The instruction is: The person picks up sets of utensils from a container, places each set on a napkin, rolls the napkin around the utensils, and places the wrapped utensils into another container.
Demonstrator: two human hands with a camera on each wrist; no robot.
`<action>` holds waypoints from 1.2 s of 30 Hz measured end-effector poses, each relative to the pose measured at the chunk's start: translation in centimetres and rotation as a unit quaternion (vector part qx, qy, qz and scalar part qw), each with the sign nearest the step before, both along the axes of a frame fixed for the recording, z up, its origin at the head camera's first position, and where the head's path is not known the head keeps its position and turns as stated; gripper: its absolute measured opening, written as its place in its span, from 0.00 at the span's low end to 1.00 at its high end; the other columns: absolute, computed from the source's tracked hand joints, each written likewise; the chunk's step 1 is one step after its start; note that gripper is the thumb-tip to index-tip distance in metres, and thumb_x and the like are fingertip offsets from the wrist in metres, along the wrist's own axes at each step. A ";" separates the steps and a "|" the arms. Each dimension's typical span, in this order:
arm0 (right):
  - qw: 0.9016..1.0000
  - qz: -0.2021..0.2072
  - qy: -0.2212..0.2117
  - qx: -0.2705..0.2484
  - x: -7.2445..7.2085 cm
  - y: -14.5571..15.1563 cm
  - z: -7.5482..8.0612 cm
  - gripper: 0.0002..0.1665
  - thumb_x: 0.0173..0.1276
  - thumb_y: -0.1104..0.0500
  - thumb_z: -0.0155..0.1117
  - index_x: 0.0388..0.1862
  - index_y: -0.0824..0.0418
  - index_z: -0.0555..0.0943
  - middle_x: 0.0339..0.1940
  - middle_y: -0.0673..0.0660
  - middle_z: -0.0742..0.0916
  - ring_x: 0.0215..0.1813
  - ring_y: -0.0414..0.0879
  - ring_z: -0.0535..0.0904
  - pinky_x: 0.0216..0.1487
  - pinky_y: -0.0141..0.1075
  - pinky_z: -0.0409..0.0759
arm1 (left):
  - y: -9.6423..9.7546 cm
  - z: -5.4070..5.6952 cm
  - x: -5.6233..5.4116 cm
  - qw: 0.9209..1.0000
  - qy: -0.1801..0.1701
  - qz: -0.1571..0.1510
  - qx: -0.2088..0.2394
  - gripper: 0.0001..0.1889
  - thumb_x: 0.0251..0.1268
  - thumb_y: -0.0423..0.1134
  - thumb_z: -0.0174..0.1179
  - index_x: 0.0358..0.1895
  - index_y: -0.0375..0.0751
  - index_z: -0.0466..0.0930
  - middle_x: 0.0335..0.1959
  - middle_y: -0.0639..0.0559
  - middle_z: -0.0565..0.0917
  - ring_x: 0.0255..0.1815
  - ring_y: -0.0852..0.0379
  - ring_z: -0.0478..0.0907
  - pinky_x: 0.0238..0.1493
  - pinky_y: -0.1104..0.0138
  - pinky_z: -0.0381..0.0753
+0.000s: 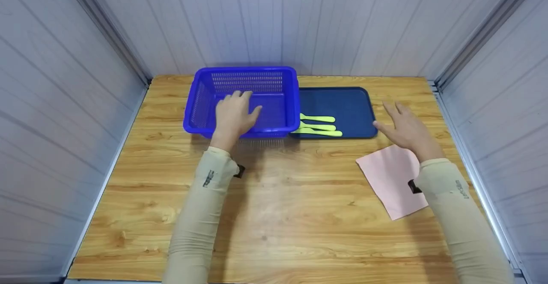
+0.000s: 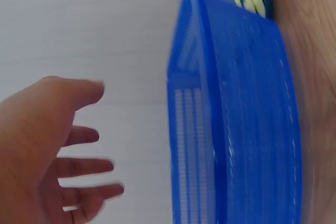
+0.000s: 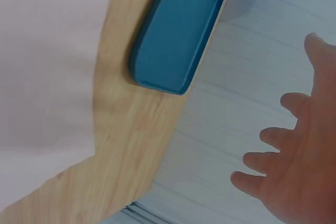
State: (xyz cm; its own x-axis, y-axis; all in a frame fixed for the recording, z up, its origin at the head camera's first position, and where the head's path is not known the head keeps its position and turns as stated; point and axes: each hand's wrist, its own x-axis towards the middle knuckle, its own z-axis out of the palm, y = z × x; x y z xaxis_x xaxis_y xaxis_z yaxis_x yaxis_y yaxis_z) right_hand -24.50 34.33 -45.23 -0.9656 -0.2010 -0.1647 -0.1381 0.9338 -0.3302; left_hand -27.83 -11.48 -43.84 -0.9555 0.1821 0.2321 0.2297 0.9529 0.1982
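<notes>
A blue plastic basket (image 1: 292,100) with slotted walls stands at the back left of the table. My left hand (image 1: 234,115) is above the basket with its fingers spread, holding nothing; in the left wrist view that hand (image 2: 47,145) is apart from the rim. To the basket's right lies a dark blue tray (image 1: 342,102), partly hidden by it. Several yellow-green utensils (image 1: 319,127) lie on the tray, their left ends hidden by the basket. My right hand (image 1: 406,130), fingers apart and holding nothing, is raised right of the tray, near a pink cloth or sheet (image 1: 387,181).
The wooden table (image 1: 274,232) is enclosed by a ribbed white back wall (image 1: 265,22) and side walls. Metal rails run along the left and right edges. The pink sheet lies flat at the right, partly under the right forearm.
</notes>
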 end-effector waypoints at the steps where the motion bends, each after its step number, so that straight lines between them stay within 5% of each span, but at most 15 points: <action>1: 1.000 0.000 -0.005 0.001 0.3 0.3 -0.3 0.54 0.68 0.25 0.39 0.80 0.54 0.43 0.76 0.73 0.49 0.74 0.73 0.43 0.65 0.70 0.46 | 0.6 0.0 0.2 0.999 0.036 -0.012 0.008 0.26 0.67 0.57 0.55 0.59 0.42 0.78 0.51 0.42 0.82 0.46 0.39 0.80 0.47 0.48 0.78; 7: 1.000 -0.011 -0.022 -0.003 2.4 1.9 -2.4 0.51 0.70 0.29 0.42 0.73 0.69 0.61 0.68 0.74 0.69 0.66 0.72 0.64 0.61 0.66 0.62 | 5.2 -0.8 2.8 0.977 0.178 -0.104 0.058 0.11 0.67 0.44 0.56 0.35 0.43 0.86 0.25 0.50 0.84 0.20 0.51 0.79 0.20 0.60 0.76; 12: 0.999 -0.031 -0.024 -0.005 4.7 3.6 -4.9 0.39 0.74 0.40 0.51 0.66 0.73 0.69 0.59 0.77 0.76 0.57 0.72 0.72 0.54 0.65 0.69 | 10.7 -3.4 6.0 0.959 0.199 -0.193 0.050 0.10 0.63 0.38 0.54 0.24 0.45 0.80 0.15 0.55 0.75 0.14 0.57 0.71 0.14 0.64 0.70; 18: 0.999 -0.049 -0.015 -0.018 7.2 5.9 -7.3 0.33 0.72 0.49 0.57 0.62 0.76 0.71 0.57 0.79 0.76 0.58 0.75 0.70 0.57 0.65 0.66 | 18.9 -8.5 10.1 0.952 0.055 -0.298 -0.045 0.07 0.66 0.43 0.54 0.37 0.48 0.81 0.31 0.55 0.80 0.32 0.56 0.77 0.34 0.64 0.77; 22: 0.998 -0.053 -0.016 -0.023 8.1 6.7 -8.4 0.34 0.70 0.50 0.59 0.61 0.78 0.71 0.57 0.79 0.76 0.59 0.75 0.68 0.59 0.65 0.65 | 23.0 -11.5 11.1 0.944 -0.012 -0.322 -0.072 0.13 0.72 0.48 0.48 0.49 0.51 0.80 0.47 0.52 0.79 0.49 0.53 0.75 0.47 0.60 0.77; 28: 0.998 -0.057 -0.034 -0.018 8.7 6.6 -10.0 0.37 0.68 0.49 0.61 0.64 0.77 0.68 0.60 0.82 0.71 0.62 0.78 0.64 0.61 0.66 0.62 | 26.2 -14.0 11.8 0.939 -0.078 -0.305 -0.137 0.29 0.73 0.62 0.39 0.74 0.62 0.58 0.75 0.49 0.60 0.74 0.44 0.53 0.68 0.53 0.61; 32: 0.997 -0.057 -0.049 -0.004 9.0 6.3 -10.9 0.41 0.68 0.46 0.61 0.66 0.75 0.66 0.63 0.82 0.67 0.63 0.78 0.61 0.62 0.68 0.60 | 26.5 -14.9 12.5 0.931 -0.133 -0.284 -0.185 0.35 0.69 0.71 0.32 0.77 0.67 0.49 0.78 0.52 0.50 0.77 0.44 0.43 0.72 0.50 0.51; 36: 0.998 -0.051 -0.030 0.007 9.6 5.8 -11.4 0.41 0.67 0.44 0.63 0.66 0.73 0.68 0.63 0.82 0.68 0.62 0.78 0.62 0.60 0.68 0.61 | 26.2 -14.9 13.2 0.928 -0.154 -0.265 -0.211 0.37 0.66 0.74 0.30 0.76 0.69 0.51 0.78 0.53 0.50 0.78 0.42 0.38 0.72 0.48 0.47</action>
